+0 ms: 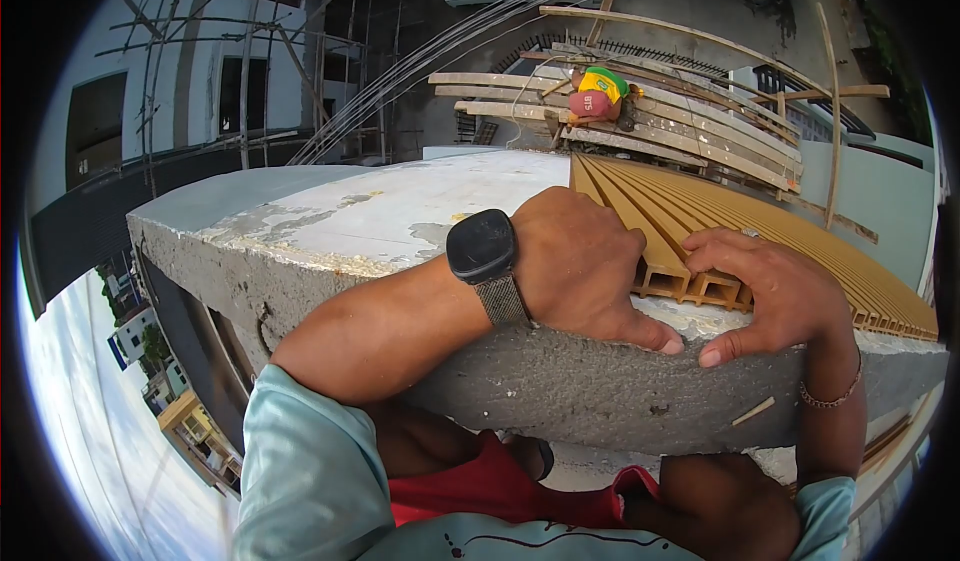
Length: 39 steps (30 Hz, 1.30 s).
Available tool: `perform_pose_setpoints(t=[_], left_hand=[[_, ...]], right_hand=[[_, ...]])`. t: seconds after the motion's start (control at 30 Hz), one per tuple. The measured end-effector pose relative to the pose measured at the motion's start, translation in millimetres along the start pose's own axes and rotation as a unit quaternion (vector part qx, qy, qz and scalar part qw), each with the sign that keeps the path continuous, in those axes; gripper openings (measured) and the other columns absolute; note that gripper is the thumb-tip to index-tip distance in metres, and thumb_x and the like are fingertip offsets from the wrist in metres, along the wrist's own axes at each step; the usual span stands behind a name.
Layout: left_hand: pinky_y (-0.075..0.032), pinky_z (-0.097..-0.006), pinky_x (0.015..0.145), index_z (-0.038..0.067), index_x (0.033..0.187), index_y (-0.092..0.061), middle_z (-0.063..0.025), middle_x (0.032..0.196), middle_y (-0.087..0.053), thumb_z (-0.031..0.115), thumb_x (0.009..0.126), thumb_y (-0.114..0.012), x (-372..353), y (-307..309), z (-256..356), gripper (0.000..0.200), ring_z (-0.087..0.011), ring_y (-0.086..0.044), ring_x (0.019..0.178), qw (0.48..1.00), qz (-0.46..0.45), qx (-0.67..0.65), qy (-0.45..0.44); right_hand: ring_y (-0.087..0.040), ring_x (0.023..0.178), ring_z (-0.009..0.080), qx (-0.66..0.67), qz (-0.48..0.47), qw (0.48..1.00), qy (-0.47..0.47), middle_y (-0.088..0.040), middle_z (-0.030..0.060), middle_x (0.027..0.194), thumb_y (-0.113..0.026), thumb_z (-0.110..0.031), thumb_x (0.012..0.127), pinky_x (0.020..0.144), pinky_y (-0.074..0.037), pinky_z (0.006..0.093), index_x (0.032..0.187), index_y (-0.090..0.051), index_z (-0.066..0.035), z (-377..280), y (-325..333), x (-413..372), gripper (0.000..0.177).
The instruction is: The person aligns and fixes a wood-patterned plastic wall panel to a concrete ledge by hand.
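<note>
A tan fluted wall panel (800,241), with hollow ribs open at its near end, lies over the outer side of a concrete wall (600,391). My left hand (575,261), with a black watch on the wrist, is curled over the panel's left corner. Its fingertips are hidden, and its thumb rests along the concrete edge. My right hand (785,286) has its fingers bent over the ribs, gripping the panel near its end. The right thumb points toward the left thumb, at the concrete edge.
Wooden scaffold planks (700,126) run below the wall, and a person in a red cap (592,104) is on them. White-coated wall surface (400,206) extends left of the panel. Cables (400,66) cross toward a building with bamboo scaffolding. The drop beyond the wall is deep.
</note>
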<state>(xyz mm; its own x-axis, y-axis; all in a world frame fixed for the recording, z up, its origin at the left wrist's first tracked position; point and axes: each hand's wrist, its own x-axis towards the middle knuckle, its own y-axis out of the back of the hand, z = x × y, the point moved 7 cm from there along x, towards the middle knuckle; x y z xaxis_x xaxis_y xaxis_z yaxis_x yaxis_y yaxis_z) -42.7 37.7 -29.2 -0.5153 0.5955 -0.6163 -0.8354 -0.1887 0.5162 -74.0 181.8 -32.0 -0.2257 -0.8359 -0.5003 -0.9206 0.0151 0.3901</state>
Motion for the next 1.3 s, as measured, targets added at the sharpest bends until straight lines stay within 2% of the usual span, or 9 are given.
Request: perform_pose_setpoints(t=[0.07,0.13,0.17,0.23,1.3], left_hand=[[-0.052,-0.0445,0.058,-0.005,0.08,-0.064,-0.0203,0.058,-0.061,0.083,0.069,-0.054,0.2,0.1,0.4,0.09,-0.0383,-0.065,0.061,1.0,0.001,0.005,-0.002],[-0.052,-0.0446,0.058,-0.005,0.08,-0.064,-0.0202,0.058,-0.061,0.083,0.069,-0.054,0.3,-0.2,0.0,0.09,-0.0384,-0.065,0.062,1.0,0.003,0.003,-0.003],[-0.052,-0.0447,0.058,-0.005,0.08,-0.064,-0.0202,0.058,-0.061,0.083,0.069,-0.053,0.3,-0.1,-0.2,0.09,-0.0385,-0.065,0.062,1.0,0.005,0.001,-0.003],[-0.052,-0.0447,0.058,-0.005,0.08,-0.064,-0.0201,0.058,-0.061,0.083,0.069,-0.053,0.1,0.1,-0.1,0.09,-0.0384,-0.065,0.062,1.0,0.005,0.001,-0.002],[-0.052,-0.0441,0.058,-0.006,0.081,-0.064,-0.0196,0.057,-0.061,0.083,0.069,-0.053,0.8,-0.1,0.1,0.09,-0.0381,-0.065,0.06,1.0,0.016,0.002,-0.01]], right_hand=[[-0.06,0.106,0.0357,0.0,0.0,1.0,-0.001,-0.057,0.0126,0.121,-0.079,-0.063,0.06,0.085,-0.05,0.0421,0.112,-0.058,-0.007,-1.1,1.5,0.3,0.08],[-0.056,0.116,0.0387,0.021,-0.035,0.999,-0.028,-0.053,0.0207,0.13,-0.086,-0.056,0.055,0.093,-0.047,0.0435,0.114,-0.055,-0.007,-0.5,-0.5,0.7,0.083],[-0.056,0.116,0.0387,0.021,-0.035,0.999,-0.028,-0.053,0.0207,0.13,-0.086,-0.056,0.055,0.093,-0.047,0.0435,0.114,-0.055,-0.007,0.5,-1.4,0.3,0.083],[-0.06,0.106,0.0354,0.005,-0.001,1.0,0.003,-0.057,0.0127,0.12,-0.079,-0.062,0.061,0.086,-0.049,0.0419,0.112,-0.057,-0.006,-0.9,0.3,0.2,0.079],[-0.059,0.106,0.0347,0.009,-0.003,1.0,0.003,-0.057,0.0121,0.119,-0.079,-0.061,0.061,0.086,-0.049,0.0417,0.111,-0.057,-0.006,-1.6,0.8,-0.2,0.078]])
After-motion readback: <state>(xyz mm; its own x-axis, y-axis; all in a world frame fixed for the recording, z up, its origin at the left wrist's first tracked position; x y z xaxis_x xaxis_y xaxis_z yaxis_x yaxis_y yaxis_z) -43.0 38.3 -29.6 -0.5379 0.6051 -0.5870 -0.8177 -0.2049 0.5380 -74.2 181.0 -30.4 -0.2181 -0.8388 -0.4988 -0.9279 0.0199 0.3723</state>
